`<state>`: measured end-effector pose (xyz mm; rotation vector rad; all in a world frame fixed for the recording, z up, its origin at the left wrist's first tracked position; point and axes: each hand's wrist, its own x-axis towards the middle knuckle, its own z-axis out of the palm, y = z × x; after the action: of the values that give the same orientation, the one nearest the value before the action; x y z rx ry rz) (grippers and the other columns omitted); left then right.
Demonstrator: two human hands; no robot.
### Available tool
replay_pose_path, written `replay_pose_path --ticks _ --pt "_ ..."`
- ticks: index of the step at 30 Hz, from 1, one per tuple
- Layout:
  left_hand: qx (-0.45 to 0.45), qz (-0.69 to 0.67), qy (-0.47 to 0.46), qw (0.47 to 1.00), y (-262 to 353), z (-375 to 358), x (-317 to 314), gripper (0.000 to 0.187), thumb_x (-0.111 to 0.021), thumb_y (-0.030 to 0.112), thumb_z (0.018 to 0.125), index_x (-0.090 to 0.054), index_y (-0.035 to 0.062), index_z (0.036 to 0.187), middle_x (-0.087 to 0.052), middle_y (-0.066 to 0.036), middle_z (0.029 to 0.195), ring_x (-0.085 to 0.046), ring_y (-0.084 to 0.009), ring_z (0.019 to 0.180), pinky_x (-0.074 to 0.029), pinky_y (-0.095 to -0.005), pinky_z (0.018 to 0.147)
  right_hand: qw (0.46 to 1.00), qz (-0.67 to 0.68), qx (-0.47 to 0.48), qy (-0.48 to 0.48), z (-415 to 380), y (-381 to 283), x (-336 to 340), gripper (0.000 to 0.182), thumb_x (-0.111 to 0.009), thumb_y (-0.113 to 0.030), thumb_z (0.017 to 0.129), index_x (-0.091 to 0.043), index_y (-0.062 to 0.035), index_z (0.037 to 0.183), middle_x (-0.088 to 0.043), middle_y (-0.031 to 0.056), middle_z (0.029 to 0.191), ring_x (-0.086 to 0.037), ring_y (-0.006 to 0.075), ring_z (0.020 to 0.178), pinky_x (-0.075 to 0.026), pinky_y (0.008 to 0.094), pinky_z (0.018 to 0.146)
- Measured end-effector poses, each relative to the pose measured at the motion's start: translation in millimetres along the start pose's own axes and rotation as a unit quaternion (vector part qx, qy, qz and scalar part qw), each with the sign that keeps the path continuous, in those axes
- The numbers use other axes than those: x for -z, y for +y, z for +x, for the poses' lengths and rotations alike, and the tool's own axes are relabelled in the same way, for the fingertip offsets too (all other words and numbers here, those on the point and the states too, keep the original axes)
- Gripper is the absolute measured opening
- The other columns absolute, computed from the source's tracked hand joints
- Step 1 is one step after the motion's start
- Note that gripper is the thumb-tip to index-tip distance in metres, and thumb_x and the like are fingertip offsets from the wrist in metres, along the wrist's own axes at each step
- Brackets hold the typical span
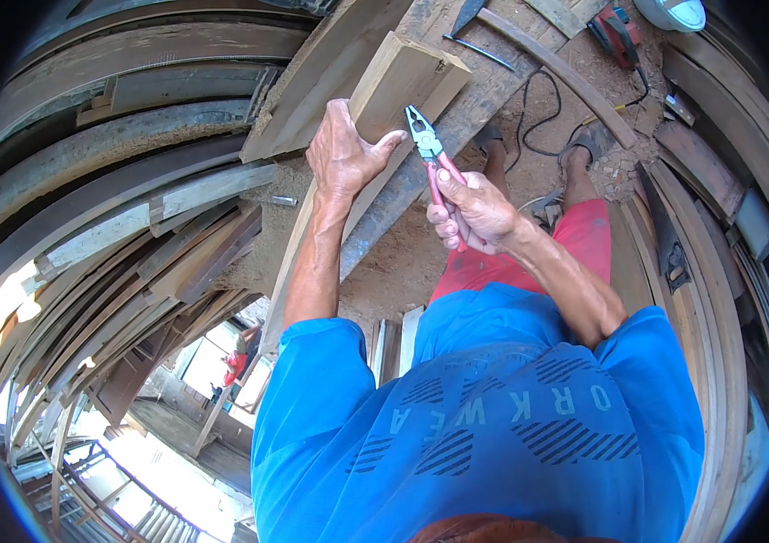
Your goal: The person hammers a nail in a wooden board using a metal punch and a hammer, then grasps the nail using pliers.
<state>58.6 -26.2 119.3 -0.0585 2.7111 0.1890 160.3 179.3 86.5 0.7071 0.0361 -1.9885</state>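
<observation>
My left hand [346, 154] rests on the near end of a pale wooden block [409, 86], its thumb stretched out to the right and its other fingers over the block's left side. In my right hand [475, 213] are pliers [424, 138] with red handles, the fingers wrapped round the grips. The pliers' jaws are slightly parted and point up beside the block, near my left thumb. Under the block runs a long weathered beam [393, 201].
A hammer [552, 68] with a curved wooden handle lies at the top, near a red power tool [618, 38] with a black cord. Stacked planks [113, 145] fill the left, and more boards [719, 299] line the right. A person in red [234, 366] is far off at lower left.
</observation>
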Motion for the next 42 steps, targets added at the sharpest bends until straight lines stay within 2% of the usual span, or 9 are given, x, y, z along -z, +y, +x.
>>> replay_pose_path --ticks 3,5,7,8,11,15,22,36,42 --pt "-0.010 0.005 0.006 1.000 -2 1 0 0.080 -0.098 0.046 0.066 -0.052 0.0026 0.115 -0.072 -0.023 0.105 -0.072 -0.0425 0.097 -0.058 -0.0504 0.081 1.000 0.001 -0.007 -0.011 0 -3 -1 0.034 -0.057 -0.047 0.109 -0.047 -0.0147 0.106 -0.058 0.0020 0.080 -0.055 0.0122 0.061 -0.050 0.0290 0.052" --pt "-0.013 0.000 0.004 1.000 -1 2 -1 0.081 -0.098 0.047 0.066 -0.052 0.0027 0.116 -0.072 -0.023 0.105 -0.072 -0.0425 0.098 -0.058 -0.0503 0.082 0.971 -0.234 0.031 0.047 -3 -9 2 0.036 -0.055 -0.048 0.109 -0.050 -0.0129 0.104 -0.056 -0.0005 0.073 -0.054 0.0102 0.055 -0.048 0.0284 0.050" --pt "-0.014 -0.007 0.003 1.000 -4 5 1 0.082 -0.098 0.048 0.065 -0.053 0.0028 0.117 -0.072 -0.023 0.106 -0.072 -0.0424 0.100 -0.058 -0.0503 0.083 0.861 -0.497 0.068 0.089 -13 -21 14 0.037 -0.054 -0.046 0.110 -0.053 -0.0107 0.101 -0.057 0.0001 0.071 -0.055 0.0096 0.055 -0.048 0.0282 0.048" --pt "-0.010 -0.007 0.003 1.000 -6 7 3 0.083 -0.098 0.048 0.065 -0.053 0.0030 0.117 -0.072 -0.022 0.107 -0.072 -0.0422 0.101 -0.057 -0.0503 0.084 0.905 -0.411 0.077 0.077 -23 -12 12 0.042 -0.052 -0.045 0.110 -0.057 -0.0060 0.095 -0.058 0.0013 0.070 -0.057 0.0088 0.056 -0.049 0.0281 0.048" --pt "-0.002 -0.016 -0.008 1.000 -3 18 5 0.084 -0.098 0.049 0.064 -0.053 0.0035 0.118 -0.072 -0.022 0.109 -0.072 -0.0415 0.104 -0.057 -0.0502 0.087 0.914 -0.375 0.050 0.150 -45 1 30 0.042 -0.052 -0.043 0.110 -0.057 -0.0033 0.098 -0.058 0.0009 0.069 -0.058 0.0089 0.056 -0.050 0.0279 0.049" --pt "0.022 -0.008 -0.037 0.999 -3 13 6 0.085 -0.099 0.049 0.064 -0.053 0.0025 0.119 -0.072 -0.024 0.112 -0.072 -0.0422 0.106 -0.057 -0.0502 0.089 0.905 -0.379 0.145 0.125 -49 0 30 0.032 -0.053 -0.031 0.111 -0.057 -0.0015 0.101 -0.067 0.0064 0.089 -0.064 0.0113 0.069 -0.056 0.0278 0.059" --pt "0.016 -0.005 -0.019 1.000 -2 11 5 0.085 -0.099 0.049 0.064 -0.054 0.0035 0.120 -0.072 -0.022 0.112 -0.072 -0.0409 0.105 -0.057 -0.0499 0.088 0.970 -0.216 0.114 -0.008 -22 -7 15 0.011 -0.055 -0.005 0.099 -0.058 0.0018 0.108 -0.062 0.0289 0.130 -0.074 0.0241 0.098 -0.063 0.0351 0.076" --pt "-0.008 -0.020 0.013 1.000 -7 7 -2 0.083 -0.098 0.048 0.065 -0.053 0.0037 0.118 -0.071 -0.021 0.110 -0.072 -0.0406 0.103 -0.057 -0.0500 0.086 0.990 -0.117 0.060 -0.045 0 -7 14 0.018 -0.058 -0.006 0.100 -0.055 -0.0044 0.117 -0.068 0.0337 0.118 -0.077 0.0238 0.087 -0.069 0.0389 0.072" --pt "-0.005 -0.025 0.008 1.000 -9 8 -2 0.082 -0.098 0.048 0.065 -0.053 0.0042 0.118 -0.071 -0.021 0.110 -0.072 -0.0400 0.103 -0.058 -0.0501 0.086 0.994 -0.097 0.043 -0.034 -6 -10 8 0.033 -0.057 -0.032 0.110 -0.049 -0.0050 0.127 -0.074 0.0219 0.106 -0.075 0.0174 0.078 -0.067 0.0341 0.065"
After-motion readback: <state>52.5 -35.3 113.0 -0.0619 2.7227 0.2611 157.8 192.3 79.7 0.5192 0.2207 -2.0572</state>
